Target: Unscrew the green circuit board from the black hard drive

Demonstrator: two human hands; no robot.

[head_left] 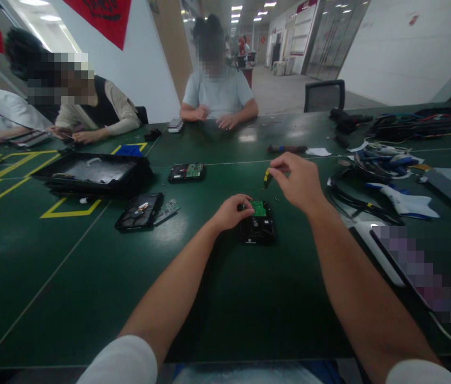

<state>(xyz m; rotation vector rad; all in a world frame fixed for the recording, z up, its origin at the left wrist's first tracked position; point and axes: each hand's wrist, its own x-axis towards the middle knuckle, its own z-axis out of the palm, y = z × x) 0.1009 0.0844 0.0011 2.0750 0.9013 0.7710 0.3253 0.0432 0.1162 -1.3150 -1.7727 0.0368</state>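
In front of me on the green table lies a hard drive (256,230), its green circuit board (259,208) facing up at the far end. My left hand (231,212) is at the drive's left side, closed on it with thumb and fingers at the board's edge. A small yellow and black screwdriver (266,179) is pinched in the fingers of my right hand (299,180). Its shaft points down at the far right of the board; whether the tip sits in a screw is too small to tell. Tiny screws (277,199) lie to the right of the drive.
To the left are another hard drive (139,212), a loose circuit board (167,212) and a black tray (97,173). A third drive (186,172) lies farther back. Cables (381,162) and a phone-like device (417,266) are on the right. People sit across the table (89,298).
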